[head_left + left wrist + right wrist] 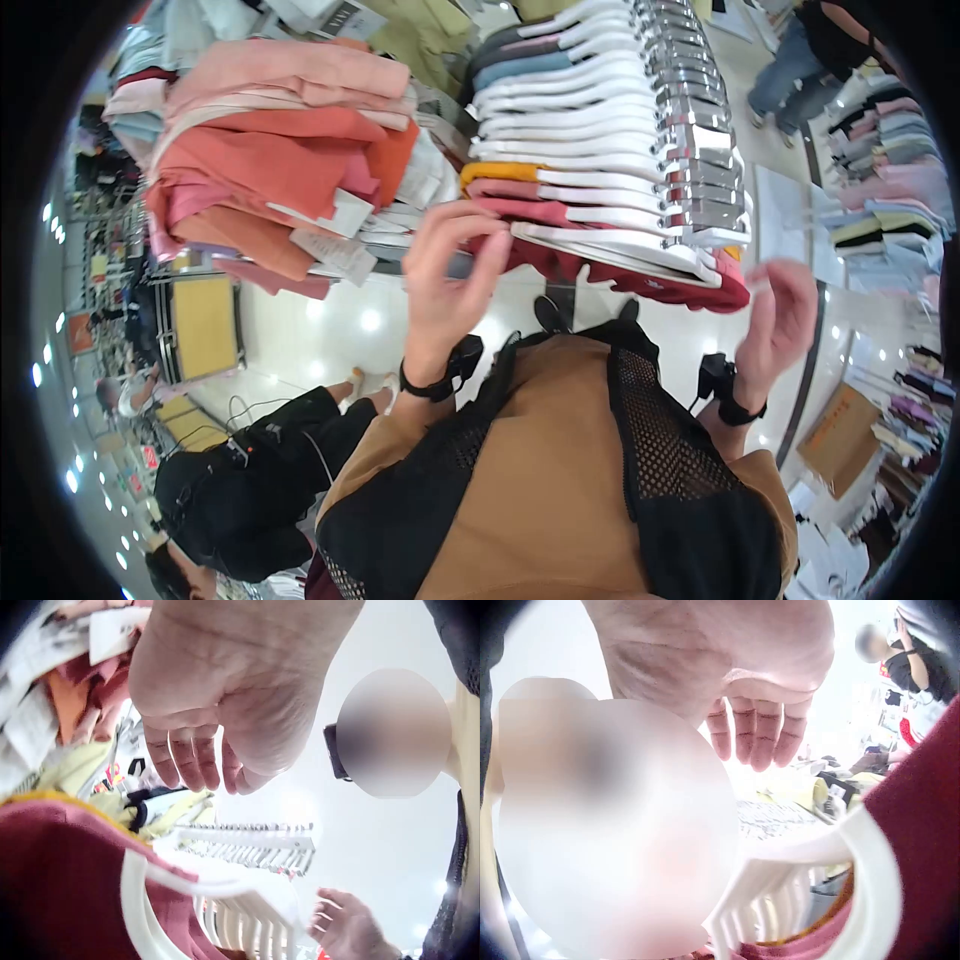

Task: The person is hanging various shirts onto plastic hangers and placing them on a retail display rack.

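Hanging at the near end of the rack is a dark red garment (pixel 655 292) with a white trim. A white hanger (pixel 600 238) spreads its shoulders. My left hand (pixel 450 270) is by the garment's left shoulder, with bent fingers overlapping its edge in the head view. From the left wrist, the same hand (pixel 225 697) shows loosely curled fingers with nothing in them, above the dark red cloth (pixel 67 877). Beside the garment's right end is my right hand (pixel 780 315). Its fingers also hang loosely bent and hold nothing in the right wrist view.
Several garments on white hangers (pixel 570 130) fill the chrome rail (pixel 692 120). To the left lies a heap of pink and orange clothes (pixel 270 150). A person in black (pixel 240 480) is at the lower left, another in jeans (pixel 790 85) at the upper right. A cardboard box (pixel 840 435) stands right.
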`<state>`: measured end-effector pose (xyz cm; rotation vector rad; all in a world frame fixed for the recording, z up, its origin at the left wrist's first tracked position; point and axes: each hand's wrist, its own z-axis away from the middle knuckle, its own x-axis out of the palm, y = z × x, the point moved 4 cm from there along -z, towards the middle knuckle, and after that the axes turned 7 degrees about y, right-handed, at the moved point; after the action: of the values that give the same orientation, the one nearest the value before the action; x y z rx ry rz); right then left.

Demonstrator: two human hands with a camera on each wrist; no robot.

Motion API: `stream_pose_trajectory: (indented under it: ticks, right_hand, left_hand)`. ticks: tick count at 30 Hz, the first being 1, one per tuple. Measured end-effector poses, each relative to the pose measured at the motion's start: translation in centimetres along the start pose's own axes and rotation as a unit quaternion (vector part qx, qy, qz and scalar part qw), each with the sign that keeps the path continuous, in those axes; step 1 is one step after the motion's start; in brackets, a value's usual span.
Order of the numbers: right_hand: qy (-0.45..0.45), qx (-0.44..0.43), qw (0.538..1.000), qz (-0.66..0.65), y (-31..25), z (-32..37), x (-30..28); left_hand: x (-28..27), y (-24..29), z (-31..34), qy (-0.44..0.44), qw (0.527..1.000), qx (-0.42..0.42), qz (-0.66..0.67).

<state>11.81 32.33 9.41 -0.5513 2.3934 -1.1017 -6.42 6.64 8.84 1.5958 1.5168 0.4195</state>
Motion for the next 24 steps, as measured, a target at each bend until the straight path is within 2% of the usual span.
stream_pose_trajectory:
  ticks: [2,4,6,8,10,11,13,14,16,18,20,21,23,24]
  right_hand:
    - [-0.036,-0.012,0.982,-0.185,-1.2,-0.3,-0.5]
    - [-0.100,-0.037,0.950,-0.295,-2.6,-0.5,0.2]
    - [-0.224,-0.056,0.900,-0.369,-3.6,-0.9,2.0]
    - [-0.321,-0.046,0.871,-0.370,-4.0,-0.1,3.6]
    - [-0.358,-0.047,0.867,-0.344,-3.9,1.0,5.0]
    - [-0.380,-0.040,0.861,-0.336,-3.8,1.5,5.5]
    - [-0.385,-0.036,0.860,-0.331,-3.4,2.4,6.5]
    - [-0.390,-0.026,0.864,-0.318,-3.2,2.7,7.0]
    - [-0.388,-0.028,0.867,-0.311,-3.6,3.0,7.8]
    - [-0.372,-0.015,0.881,-0.292,-3.7,3.4,8.6]
    - [-0.373,-0.022,0.884,-0.280,-3.9,3.6,9.2]
    - [-0.362,-0.027,0.891,-0.272,-3.9,3.9,9.3]
    - [-0.346,-0.030,0.899,-0.268,-3.6,4.5,9.5]
    - [-0.345,-0.030,0.900,-0.265,-3.4,4.8,9.5]
  left_hand:
    - [-3.3,-0.1,-0.6,0.066,0.995,0.031,-0.066]
    - [-7.3,0.1,-1.6,0.140,0.977,0.067,-0.149]
    - [-11.4,0.7,-3.2,0.201,0.957,0.057,-0.202]
    - [-14.6,1.7,-5.0,0.235,0.944,0.042,-0.228]
    - [-16.9,4.4,-6.9,0.297,0.860,0.107,-0.402]
    - [-18.3,4.4,-7.6,0.301,0.854,0.110,-0.410]
    - [-19.8,4.3,-9.6,0.242,0.789,0.167,-0.540]
    - [-20.2,4.1,-10.4,0.246,0.785,0.171,-0.542]
    - [-20.5,3.5,-12.1,0.224,0.745,0.144,-0.611]
    - [-20.2,2.6,-13.9,0.213,0.735,0.120,-0.633]
    - [-19.9,0.5,-16.5,0.157,0.703,0.148,-0.678]
    - [-19.7,0.0,-17.8,0.155,0.705,0.147,-0.676]
    - [-19.3,-1.2,-20.9,0.083,0.697,0.059,-0.710]
    - [-19.3,-1.9,-22.1,0.083,0.699,0.059,-0.708]
